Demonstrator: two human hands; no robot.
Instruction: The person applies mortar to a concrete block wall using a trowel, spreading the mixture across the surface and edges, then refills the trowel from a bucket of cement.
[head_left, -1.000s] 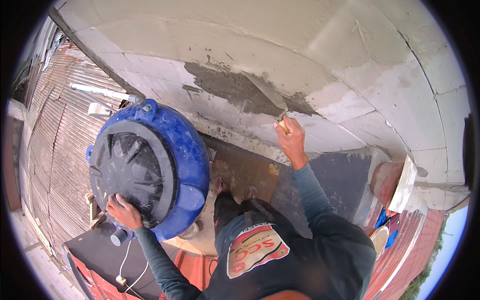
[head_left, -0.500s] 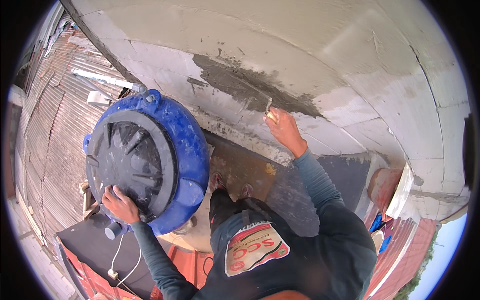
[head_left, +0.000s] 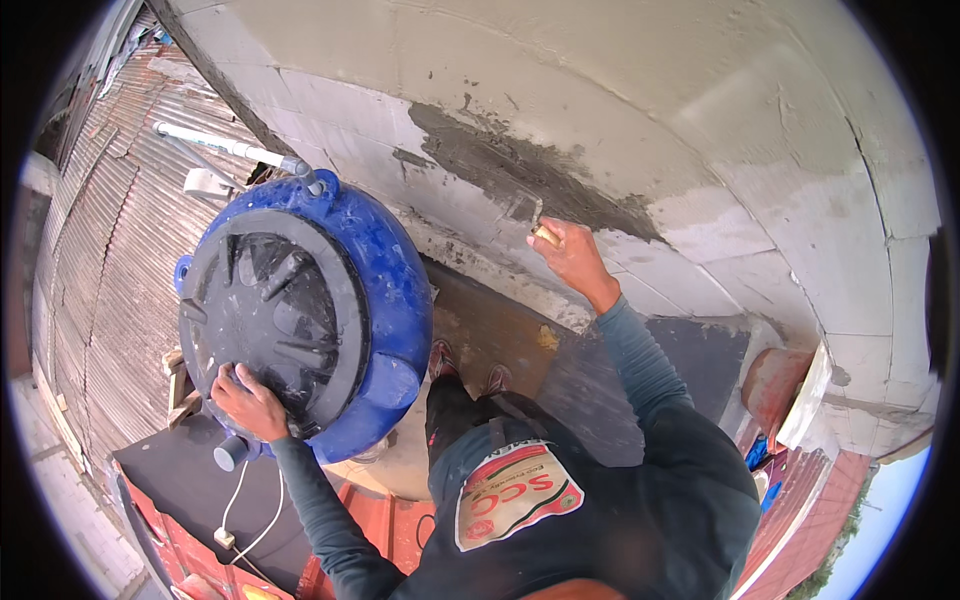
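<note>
While the left hand point(head_left: 250, 402) lies on the near edge of a black lid point(head_left: 275, 325), its fingers loosely spread and grasping nothing, the right hand point(head_left: 574, 262) clasps a trowel point(head_left: 546, 235) by its pale handle, as the head view shows. The trowel is at the near side of a dark mortar patch point(head_left: 530, 170) on the far wall point(head_left: 720, 190); its blade is hard to make out (it seems almost edge-on), so I cannot tell whether it touches. The lid caps a blue tank point(head_left: 400, 295) on the left, with a white pipe point(head_left: 215, 140) at its far side. Farther left lies a corrugated roof point(head_left: 130, 230); a reddish container point(head_left: 775, 388) stands well to the right.
</note>
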